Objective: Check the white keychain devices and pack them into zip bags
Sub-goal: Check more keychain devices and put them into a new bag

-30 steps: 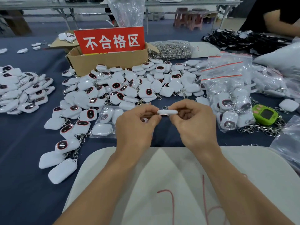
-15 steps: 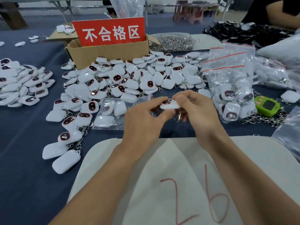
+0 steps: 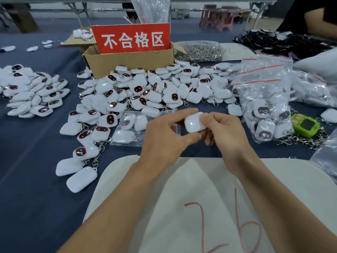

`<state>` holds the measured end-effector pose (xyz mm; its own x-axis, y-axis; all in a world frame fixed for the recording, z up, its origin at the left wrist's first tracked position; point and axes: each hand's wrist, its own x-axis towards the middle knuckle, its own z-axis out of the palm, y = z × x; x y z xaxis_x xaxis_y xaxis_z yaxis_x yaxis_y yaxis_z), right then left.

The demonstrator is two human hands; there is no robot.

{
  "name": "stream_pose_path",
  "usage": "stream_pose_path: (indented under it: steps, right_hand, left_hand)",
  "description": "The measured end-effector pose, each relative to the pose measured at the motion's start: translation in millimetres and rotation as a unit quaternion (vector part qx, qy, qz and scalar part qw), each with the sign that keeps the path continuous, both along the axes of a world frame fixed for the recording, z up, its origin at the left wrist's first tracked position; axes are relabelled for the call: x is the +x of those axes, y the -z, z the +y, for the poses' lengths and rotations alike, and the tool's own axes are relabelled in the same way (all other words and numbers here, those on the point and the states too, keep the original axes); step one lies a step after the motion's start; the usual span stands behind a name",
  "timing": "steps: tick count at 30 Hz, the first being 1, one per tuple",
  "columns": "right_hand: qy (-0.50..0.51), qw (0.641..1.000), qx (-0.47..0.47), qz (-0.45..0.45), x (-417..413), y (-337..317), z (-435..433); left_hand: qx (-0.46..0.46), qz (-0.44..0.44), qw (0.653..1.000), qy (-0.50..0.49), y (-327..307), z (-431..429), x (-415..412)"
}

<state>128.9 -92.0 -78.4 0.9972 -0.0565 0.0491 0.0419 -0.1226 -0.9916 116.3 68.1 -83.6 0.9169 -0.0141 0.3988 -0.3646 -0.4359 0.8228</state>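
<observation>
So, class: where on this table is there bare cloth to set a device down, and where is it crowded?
Bare blue cloth lies between the left device pile, the centre device pile and the white sheet. Crowded: before the cardboard box and around the zip bags.

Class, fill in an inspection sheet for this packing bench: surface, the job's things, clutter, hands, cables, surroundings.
Surface: dark blue table cloth, with a pale cloth marked 26 at the near edge.
Job's things: one white device held up, plain back showing; centre pile and left pile of loose devices; part-filled zip bag lying flat; filled zip bags at right.
Clutter: green device, bag of metal clasps, cardboard box with red sign.
Hands: left hand and right hand both pinch the white device.
Cables: nothing seen.
Surroundings: another person's arm far right; stools behind.
</observation>
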Motion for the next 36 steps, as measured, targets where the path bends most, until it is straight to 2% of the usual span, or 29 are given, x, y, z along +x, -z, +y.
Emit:
stream_pose_path:
  steps: [3, 6, 8, 13, 15, 17, 19, 20, 22, 25, 28, 33, 36]
  right_hand:
    - [0.017, 0.997, -0.056, -0.041, -1, 1, 3]
    - [-0.019, 0.998, -0.006, -0.060, -1, -1, 2]
    - [-0.035, 0.996, -0.051, -0.071, 0, 2, -1]
    - [0.009, 0.980, -0.146, -0.138, -6, 2, 5]
    - [0.035, 0.975, -0.174, -0.134, -6, 2, 4]
    - [0.067, 0.976, -0.182, -0.103, -4, 2, -1]
    - [0.075, 0.975, -0.195, -0.074, -4, 0, -2]
    - [0.071, 0.974, -0.203, -0.066, -4, 0, -1]
    - [0.072, 0.973, -0.214, -0.055, -5, 2, 2]
    - [0.071, 0.967, -0.241, -0.043, -5, 5, 12]
    - [0.049, 0.960, -0.269, -0.057, -1, 9, 26]
    - [-0.106, 0.959, -0.253, -0.068, 7, 8, 42]
    - [-0.154, 0.932, -0.322, -0.062, 12, 6, 42]
  left_hand:
    - [-0.019, 0.015, 1.000, -0.007, 2, 2, 2]
    - [-0.018, 0.015, 0.999, -0.040, 2, -2, 2]
    - [-0.032, 0.023, 0.998, -0.044, 2, -2, 3]
    - [-0.028, 0.021, 0.999, -0.030, -2, -1, 3]
    - [-0.021, 0.010, 0.998, -0.065, -3, -1, 2]
    - [0.039, 0.011, 0.990, -0.137, -2, 0, 4]
    - [0.173, 0.043, 0.965, -0.191, -2, 3, 6]
    - [0.230, 0.068, 0.951, -0.194, -1, 4, 8]
    - [0.268, 0.109, 0.940, -0.179, 2, 3, 10]
    - [0.226, 0.112, 0.955, -0.157, 2, 2, 9]
    - [0.144, 0.094, 0.977, -0.129, -2, -2, 3]
    - [0.058, 0.053, 0.994, -0.079, -8, 0, -2]
    - [0.017, 0.025, 0.996, -0.078, -8, 2, -2]
